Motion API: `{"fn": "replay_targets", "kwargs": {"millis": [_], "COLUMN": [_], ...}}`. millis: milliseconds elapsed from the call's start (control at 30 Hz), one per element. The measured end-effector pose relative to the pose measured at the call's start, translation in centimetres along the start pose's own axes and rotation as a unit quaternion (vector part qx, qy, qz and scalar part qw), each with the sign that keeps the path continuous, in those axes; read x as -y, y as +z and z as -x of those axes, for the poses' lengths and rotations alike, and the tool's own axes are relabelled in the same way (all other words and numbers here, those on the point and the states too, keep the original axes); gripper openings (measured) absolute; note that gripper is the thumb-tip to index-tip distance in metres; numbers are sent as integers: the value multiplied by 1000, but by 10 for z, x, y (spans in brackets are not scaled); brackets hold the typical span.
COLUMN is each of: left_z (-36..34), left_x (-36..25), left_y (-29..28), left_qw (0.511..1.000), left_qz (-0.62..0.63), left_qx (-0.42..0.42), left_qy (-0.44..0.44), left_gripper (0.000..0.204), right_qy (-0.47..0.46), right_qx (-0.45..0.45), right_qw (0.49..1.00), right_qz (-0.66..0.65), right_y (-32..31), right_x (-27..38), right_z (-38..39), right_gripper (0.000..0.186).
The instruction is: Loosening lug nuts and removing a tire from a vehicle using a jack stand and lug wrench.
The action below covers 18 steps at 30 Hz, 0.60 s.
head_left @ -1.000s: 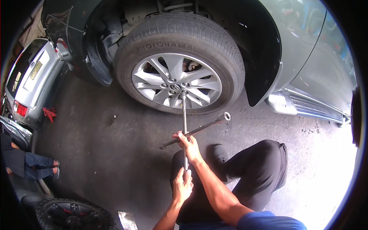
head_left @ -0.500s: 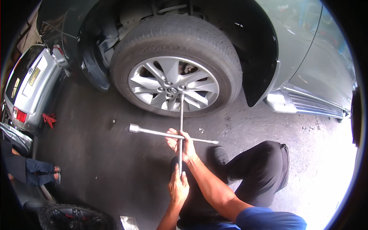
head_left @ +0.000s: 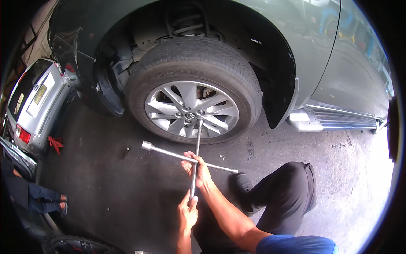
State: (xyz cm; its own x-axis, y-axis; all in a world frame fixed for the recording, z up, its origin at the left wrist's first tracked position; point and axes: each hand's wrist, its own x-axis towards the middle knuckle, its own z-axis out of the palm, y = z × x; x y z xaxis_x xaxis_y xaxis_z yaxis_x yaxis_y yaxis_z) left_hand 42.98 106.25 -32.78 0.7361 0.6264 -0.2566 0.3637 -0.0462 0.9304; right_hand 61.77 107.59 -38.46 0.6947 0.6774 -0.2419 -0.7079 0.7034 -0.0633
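Note:
A silver cross wrench [head_left: 167, 152] reaches from a lug nut [head_left: 199, 121], lower right of the hub, on the silver alloy wheel [head_left: 190, 95] with its dark tyre [head_left: 137, 97]. My right hand [head_left: 198, 171] is at the wrench's crossing, loosely wrapped, some fingertips spread to the left of the shaft. Below it, my left hand [head_left: 187, 213] grips the near end of that shaft. The crossbar slants from upper left down to lower right.
A dark green vehicle [head_left: 321, 63] with side step [head_left: 338, 122] surrounds the wheel. At left are a silver car [head_left: 42, 101], red object [head_left: 56, 143] and another person's legs [head_left: 44, 194]. A spare wheel [head_left: 80, 243] lies bottom left. My bent knee [head_left: 292, 186] is at right.
The crossbar has swung round, its large socket passing from the right side to the left. My right hand's fingers loosened slightly. The scene sits a little lower in the view.

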Motion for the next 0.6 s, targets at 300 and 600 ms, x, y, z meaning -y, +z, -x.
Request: {"fn": "replay_targets", "kwargs": {"millis": [300,600], "left_z": [-1,-66], "left_x": [-16,-88], "left_y": [12,-51], "left_qw": [967,771], "left_qz": [-217,-459], "left_qx": [-78,-156], "left_qy": [109,413], "left_gripper": [41,52], "right_qy": [-112,-131], "right_qx": [-182,-259], "right_qw": [955,937], "right_qz": [-205,-193], "right_y": [-102,-118], "right_x": [98,93], "right_z": [32,19], "right_gripper": [72,42]}}
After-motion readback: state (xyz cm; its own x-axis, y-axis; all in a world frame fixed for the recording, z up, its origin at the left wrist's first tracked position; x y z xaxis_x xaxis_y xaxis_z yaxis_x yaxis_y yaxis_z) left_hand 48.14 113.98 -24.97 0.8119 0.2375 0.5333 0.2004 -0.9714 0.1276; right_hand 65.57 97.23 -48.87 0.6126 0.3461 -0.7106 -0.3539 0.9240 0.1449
